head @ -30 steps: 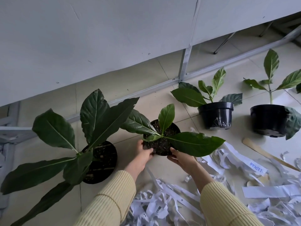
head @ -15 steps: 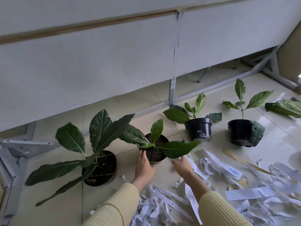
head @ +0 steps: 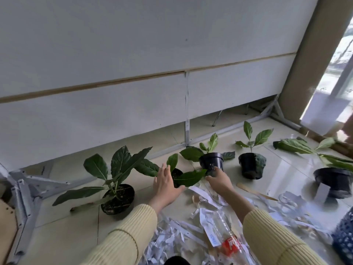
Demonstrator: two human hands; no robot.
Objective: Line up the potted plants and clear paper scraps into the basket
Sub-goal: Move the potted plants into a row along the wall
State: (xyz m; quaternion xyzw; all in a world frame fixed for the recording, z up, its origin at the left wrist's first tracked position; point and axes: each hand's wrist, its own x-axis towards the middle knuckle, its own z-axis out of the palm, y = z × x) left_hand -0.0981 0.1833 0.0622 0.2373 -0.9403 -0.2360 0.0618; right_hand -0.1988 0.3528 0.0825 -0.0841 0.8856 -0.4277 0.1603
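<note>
Five black potted plants stand on the tiled floor along the foot of a white wall panel. The left hand [head: 166, 183] lies flat and released against the near side of the second potted plant [head: 176, 174], fingers spread, gripping nothing. The right hand [head: 219, 180] reaches toward the base of the third potted plant [head: 211, 162]; its fingertips are at the pot's lower wall, but whether they grip it I cannot tell.

The large-leaved plant [head: 117, 197] stands to the left, a fourth pot [head: 251, 165] to the right, and a fifth pot [head: 333, 181] sits nearer the camera, out of the row. Paper scraps [head: 172, 238] lie in a loose heap on the floor near the sleeves, with a clear plastic bottle [head: 223, 234] and a wooden stick [head: 256, 192] among them. No basket is in view.

The pots look like thin plastic filled with soil, so probably moderately heavy and steady. They are best held by the wall or rim with both hands, never by the soft stems. Sliding one risks tipping it or spilling soil. The scraps are light and limp; scooping handfuls should suit them.
</note>
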